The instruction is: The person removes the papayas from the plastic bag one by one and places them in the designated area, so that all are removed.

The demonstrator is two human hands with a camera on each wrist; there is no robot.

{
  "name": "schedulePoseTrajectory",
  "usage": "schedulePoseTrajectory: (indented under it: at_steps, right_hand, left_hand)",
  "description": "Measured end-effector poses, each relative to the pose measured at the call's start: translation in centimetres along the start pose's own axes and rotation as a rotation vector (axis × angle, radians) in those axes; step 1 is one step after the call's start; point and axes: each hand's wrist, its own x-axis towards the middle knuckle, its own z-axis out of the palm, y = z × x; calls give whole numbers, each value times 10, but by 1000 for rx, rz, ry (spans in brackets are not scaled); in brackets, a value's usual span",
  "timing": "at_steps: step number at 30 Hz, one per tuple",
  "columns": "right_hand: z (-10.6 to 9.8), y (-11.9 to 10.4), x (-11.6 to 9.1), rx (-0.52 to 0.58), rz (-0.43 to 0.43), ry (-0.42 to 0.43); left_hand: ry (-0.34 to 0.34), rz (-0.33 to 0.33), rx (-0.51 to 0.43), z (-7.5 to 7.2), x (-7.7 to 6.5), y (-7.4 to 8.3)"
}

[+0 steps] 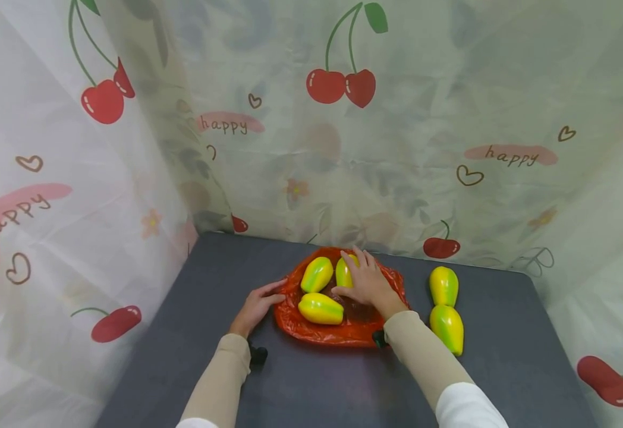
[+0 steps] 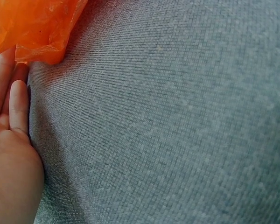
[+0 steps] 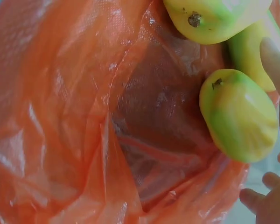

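A red plastic bag [image 1: 311,337] lies spread on the table with three yellow-green papayas inside its rim. One papaya [image 1: 317,274] is at the back left and another papaya [image 1: 321,309] lies in front of it. My right hand [image 1: 369,285] reaches over the third papaya [image 1: 343,273], partly covering it, fingers extended. In the right wrist view that hand's spread fingers [image 3: 274,65] are beside the fruit. My left hand [image 1: 256,308] touches the bag's left edge; in the left wrist view its straight fingers [image 2: 19,105] meet the orange-looking plastic [image 2: 42,32].
Right of the bag, two more papayas [image 1: 444,286] lie end to end on the dark grey table [image 1: 322,386]. A cherry-printed curtain [image 1: 397,137] hangs behind the table and along both sides. My right forearm crosses between the bag and the two fruits.
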Motion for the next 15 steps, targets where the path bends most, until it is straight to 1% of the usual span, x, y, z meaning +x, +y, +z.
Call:
schedulePoseTrajectory:
  at_steps: [8, 15]
  right_hand:
    - [8, -2, 5, 84, 68, -17]
    - [10, -4, 9, 149, 87, -46]
  left_hand:
    - [-19, 9, -13, 2, 1, 0]
    - [-1, 9, -14, 0, -1, 1]
